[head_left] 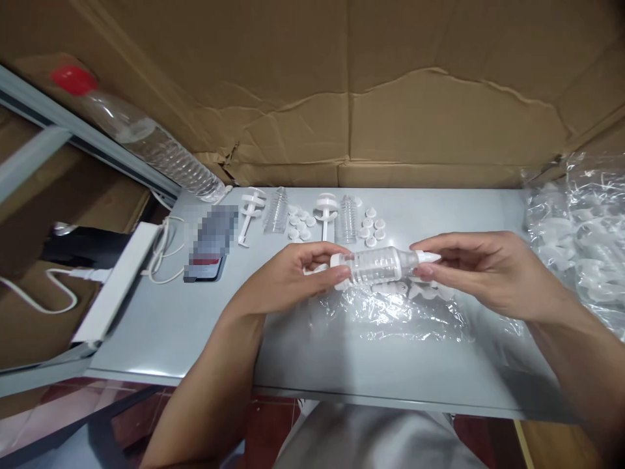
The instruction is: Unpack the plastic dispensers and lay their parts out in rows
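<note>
Held level above the table is a clear plastic icing syringe, with a ribbed barrel, a white collar at its left end and a white pointed nozzle at its right. My left hand is closed around the collar end, thumb in front. My right hand pinches the nozzle end between thumb and fingers. Beneath them lies a clear plastic bag with white parts partly showing. Beyond my hands stand two white plungers, clear ribbed barrels and groups of small white caps.
A water bottle with a red cap leans at the back left. Near it lie a phone, a white cable and a power strip. Bags of white parts line the right side. Cardboard walls off the back.
</note>
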A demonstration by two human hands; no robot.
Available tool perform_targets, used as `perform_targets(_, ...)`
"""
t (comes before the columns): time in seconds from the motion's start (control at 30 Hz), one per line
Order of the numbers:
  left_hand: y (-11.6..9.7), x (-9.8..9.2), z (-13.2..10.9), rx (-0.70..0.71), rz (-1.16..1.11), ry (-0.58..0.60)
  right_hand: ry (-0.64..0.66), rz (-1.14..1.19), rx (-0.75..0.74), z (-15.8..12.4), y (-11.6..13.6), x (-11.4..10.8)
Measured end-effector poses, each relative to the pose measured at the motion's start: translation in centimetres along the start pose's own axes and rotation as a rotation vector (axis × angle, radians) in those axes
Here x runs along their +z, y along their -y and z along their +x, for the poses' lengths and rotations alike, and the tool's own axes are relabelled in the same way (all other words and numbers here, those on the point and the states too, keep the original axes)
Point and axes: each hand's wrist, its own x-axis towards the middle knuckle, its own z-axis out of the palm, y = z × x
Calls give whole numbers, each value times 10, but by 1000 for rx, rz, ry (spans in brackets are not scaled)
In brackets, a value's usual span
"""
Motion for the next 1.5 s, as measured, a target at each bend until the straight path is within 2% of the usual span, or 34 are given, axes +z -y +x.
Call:
perform_targets(0.07, 1, -5, 1, -47, -68, 64, -141, -91, -83, 7, -5, -9)
perform_targets(0.13, 1, -10, 1, -56, -140, 53, -277, -274, -157, 27, -12, -21)
perform_targets(0.17, 2, -12, 0, -43, -168, 28, -302, -393, -170, 42, -15, -26)
perform_targets(0.23, 4, -16, -1, -4, -208, -27, -189, -663, -134, 77, -21, -33)
perform_targets(0.33, 8, -21, -2, 44, -234, -80, -83, -777, -113, 126, -26, -34)
perform_targets(0.4, 9, -24, -2, 55, -237, -117, -49, -839, -84, 148, -27, -30)
perform_targets(0.5, 8, -26, -2, 38, -224, -161, 14, -921, -60, 162, -26, -24)
perform_targets(0.63, 7, -28, -4, 15, -189, -180, 93, -969, -39, 167, -27, -23)
perform_targets(0.7, 7, -28, -4, 17, -148, -197, 87, -962, -28, 163, -26, -25)
perform_targets(0.77, 6, -28, -5, 6, -76, -219, 26, -899, -28, 151, -22, -27)
perform_targets(0.87, 2, -21, -4, 21, 69, -295, -112, -590, 59, 115, -10, -20)
perform_targets(0.97, -3, -4, -3, 93, 160, -365, -72, -142, 197, 71, 2, 2)
perform_targets(1.1, -5, 27, -1, 182, 216, -362, 40, 243, 242, 29, 0, 27)
perform_targets(1.2, -4, 45, -3, 258, 284, -318, -32, 481, 262, 13, -12, 26)
perform_targets(1.33, -5, 63, -10, 386, 466, -328, -97, 569, 314, -4, -27, 11)
perform_targets(1.5, -7, 87, -21, 363, 627, -277, -158, 567, 276, -24, -31, 9)
